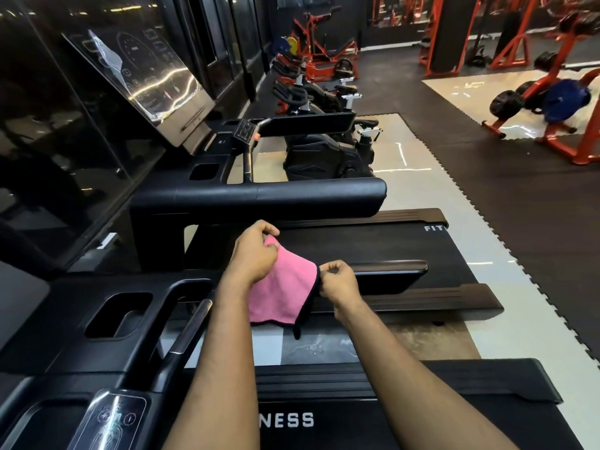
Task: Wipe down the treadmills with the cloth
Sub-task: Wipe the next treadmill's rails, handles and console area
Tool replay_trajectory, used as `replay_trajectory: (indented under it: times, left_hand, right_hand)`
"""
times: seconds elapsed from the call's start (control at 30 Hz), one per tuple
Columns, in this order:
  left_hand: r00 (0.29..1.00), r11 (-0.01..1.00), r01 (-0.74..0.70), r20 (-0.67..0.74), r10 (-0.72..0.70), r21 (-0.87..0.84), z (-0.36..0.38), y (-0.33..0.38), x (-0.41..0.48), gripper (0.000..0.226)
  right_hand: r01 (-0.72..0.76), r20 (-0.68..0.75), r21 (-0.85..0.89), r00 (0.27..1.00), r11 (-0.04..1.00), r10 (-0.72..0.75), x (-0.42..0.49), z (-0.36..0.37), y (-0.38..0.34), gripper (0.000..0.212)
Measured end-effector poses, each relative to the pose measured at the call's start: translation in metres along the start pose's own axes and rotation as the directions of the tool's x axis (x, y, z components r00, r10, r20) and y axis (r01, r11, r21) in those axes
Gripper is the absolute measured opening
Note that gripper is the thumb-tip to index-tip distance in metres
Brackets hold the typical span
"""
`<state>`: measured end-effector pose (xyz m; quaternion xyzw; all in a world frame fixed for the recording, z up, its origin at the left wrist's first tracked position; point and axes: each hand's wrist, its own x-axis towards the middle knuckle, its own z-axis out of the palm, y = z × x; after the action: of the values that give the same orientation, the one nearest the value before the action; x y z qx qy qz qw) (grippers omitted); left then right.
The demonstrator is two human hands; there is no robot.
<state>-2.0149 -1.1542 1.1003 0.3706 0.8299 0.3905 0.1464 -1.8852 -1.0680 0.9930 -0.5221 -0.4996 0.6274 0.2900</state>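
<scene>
A pink cloth with a black hem hangs between my two hands above the gap between two black treadmills. My left hand pinches its upper left corner. My right hand pinches the black-edged right corner. The near treadmill lies under my forearms, with its console at lower left. The far treadmill has a thick black handrail just beyond my left hand and a big dark screen at upper left.
Cup-holder recesses sit in the near console on the left. Exercise bikes stand beyond the far treadmill. Red weight racks with plates stand at the right on dark floor mats. A glass wall runs along the left.
</scene>
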Motion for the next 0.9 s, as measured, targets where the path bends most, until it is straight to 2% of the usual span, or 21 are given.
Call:
replay_trajectory:
  times: [0.1, 0.27, 0.4, 0.5, 0.6, 0.67, 0.73, 0.83, 0.9]
  left_hand:
    - [0.996, 0.997, 0.016, 0.088, -0.022, 0.073, -0.008, 0.001, 0.001, 0.028]
    - [0.991, 0.985, 0.122, 0.045, -0.128, 0.122, -0.010, -0.005, -0.001, 0.032]
    - [0.981, 0.975, 0.190, 0.012, -0.193, 0.111, -0.010, -0.007, -0.001, 0.030]
    - [0.970, 0.958, 0.239, -0.005, -0.241, 0.156, -0.011, -0.010, -0.002, 0.030]
    - [0.923, 0.873, 0.322, 0.084, -0.375, 0.367, -0.007, -0.018, -0.004, 0.040]
    - [0.885, 0.796, 0.283, 0.175, -0.432, 0.535, -0.002, -0.024, -0.006, 0.046]
    - [0.850, 0.756, 0.196, 0.276, -0.449, 0.624, 0.004, -0.024, -0.012, 0.045]
    - [0.806, 0.752, 0.138, 0.368, -0.463, 0.644, 0.010, -0.022, -0.019, 0.038]
    - [0.797, 0.754, 0.115, 0.393, -0.459, 0.646, 0.015, -0.026, -0.017, 0.033]
  right_hand:
    - [-0.045, 0.041, 0.058, 0.998, 0.997, 0.043, -0.007, -0.001, -0.001, 0.016]
    - [-0.031, 0.170, 0.069, 0.985, 0.997, 0.019, -0.009, -0.004, 0.002, 0.016]
    - [-0.038, 0.297, 0.030, 0.955, 0.999, 0.027, -0.016, 0.002, -0.005, 0.028]
    - [-0.005, 0.254, 0.006, 0.967, 1.000, 0.003, -0.014, 0.005, -0.002, 0.023]
    - [0.072, 0.176, -0.078, 0.983, 0.994, -0.058, -0.016, 0.002, -0.004, 0.022]
    - [0.125, 0.146, -0.116, 0.983, 0.985, -0.107, -0.017, 0.000, -0.005, 0.017]
    - [0.152, 0.128, -0.111, 0.982, 0.982, -0.138, -0.016, -0.003, -0.004, 0.015]
    - [0.217, 0.108, -0.149, 0.973, 0.965, -0.203, -0.015, -0.006, -0.002, 0.014]
    - [0.224, 0.169, -0.138, 0.965, 0.965, -0.200, -0.018, -0.012, -0.003, 0.014]
